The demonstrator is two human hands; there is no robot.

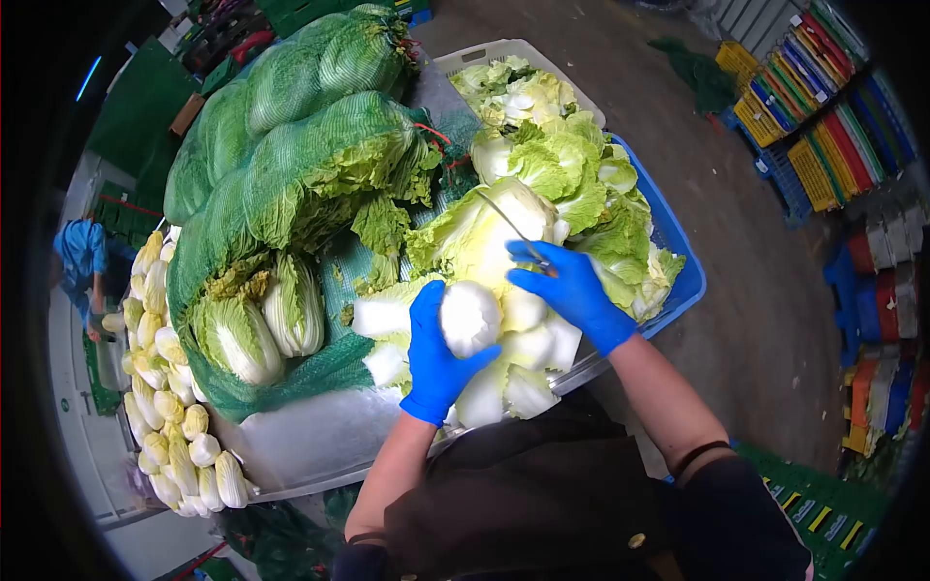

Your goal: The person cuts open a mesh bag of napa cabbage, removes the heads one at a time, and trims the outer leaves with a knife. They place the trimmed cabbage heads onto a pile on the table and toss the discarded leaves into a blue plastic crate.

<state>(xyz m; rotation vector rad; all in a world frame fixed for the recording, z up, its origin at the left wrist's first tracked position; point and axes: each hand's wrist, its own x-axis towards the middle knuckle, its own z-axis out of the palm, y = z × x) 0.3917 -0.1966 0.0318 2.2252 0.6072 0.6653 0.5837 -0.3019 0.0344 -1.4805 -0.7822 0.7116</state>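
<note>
My left hand [441, 353], in a blue glove, is wrapped round a cabbage head [470, 318] with its pale round base facing up. Just to the right, my right hand [567, 290], also gloved in blue, holds a knife [505, 215] whose thin blade points up and left over the leaves. Loose cabbage leaves [528, 387] lie beneath and around both hands. Larger pale leaves [494, 232] rest just beyond them.
Green net sacks [291, 174] of cabbages fill the table's left side. Trimmed cabbages [160, 368] are stacked at the far left, near a person in blue [82, 254]. A blue crate [690, 276] of leaves stands right, a white crate [523, 48] behind, stacked coloured crates [823, 87] farther right.
</note>
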